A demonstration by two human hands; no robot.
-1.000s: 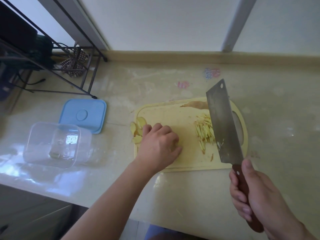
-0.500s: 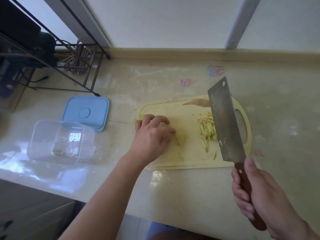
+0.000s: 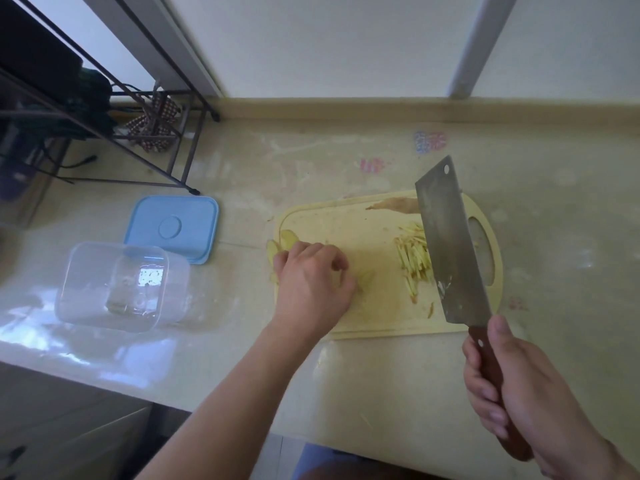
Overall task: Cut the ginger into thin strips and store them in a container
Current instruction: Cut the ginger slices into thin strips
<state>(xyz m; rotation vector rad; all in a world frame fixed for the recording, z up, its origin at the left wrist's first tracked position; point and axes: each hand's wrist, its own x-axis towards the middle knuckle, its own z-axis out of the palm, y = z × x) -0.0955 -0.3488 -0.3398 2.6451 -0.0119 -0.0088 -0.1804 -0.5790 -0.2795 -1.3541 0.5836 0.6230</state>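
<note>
A yellow cutting board (image 3: 346, 220) lies on the counter. My left hand (image 3: 311, 282) rests on its left part, fingers curled over a few ginger slices (image 3: 365, 278); more ginger slices (image 3: 284, 239) peek out beyond the knuckles at the board's left edge. A pile of thin ginger strips (image 3: 414, 254) lies on the right half of the board. My right hand (image 3: 512, 393) grips the wooden handle of a cleaver (image 3: 450, 244), whose blade is raised over the strips. A piece of ginger peel (image 3: 394, 204) lies at the board's far edge.
A clear plastic container (image 3: 114, 285) stands open on the counter at the left, its blue lid (image 3: 173, 226) lying just behind it. A dark metal rack (image 3: 104, 109) stands at the back left. The counter's front edge runs close below the board.
My left hand shifted a little to the left on the board and now curls over the slices. The cleaver stays raised in nearly the same place.
</note>
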